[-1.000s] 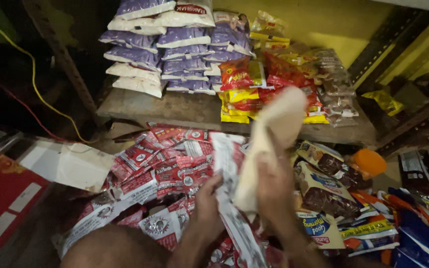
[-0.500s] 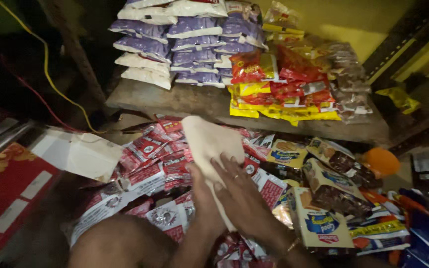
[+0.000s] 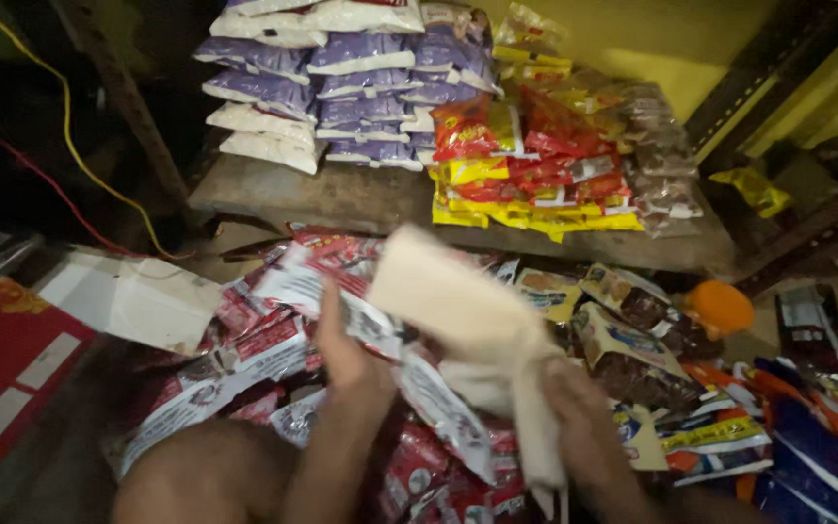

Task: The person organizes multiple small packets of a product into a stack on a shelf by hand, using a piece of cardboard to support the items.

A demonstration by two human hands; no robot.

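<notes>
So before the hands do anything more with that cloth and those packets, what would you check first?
1. Right hand has hold of the cream cloth: ok, fingers are closed on its lower end.
2. Left hand has a firm hold on the strip of red-and-white packets: cannot tell, it rests on them but the fingers are hidden.
3. Cloth kept off the pile: ok, its upper end is raised above the packets.
4. Wooden shelf has bare room in front of the purple-and-white bags: ok.
5. Snack packs on the right lie apart from both hands: ok.
6. Light good enough: not ok, the scene is dim and blurred.
</notes>
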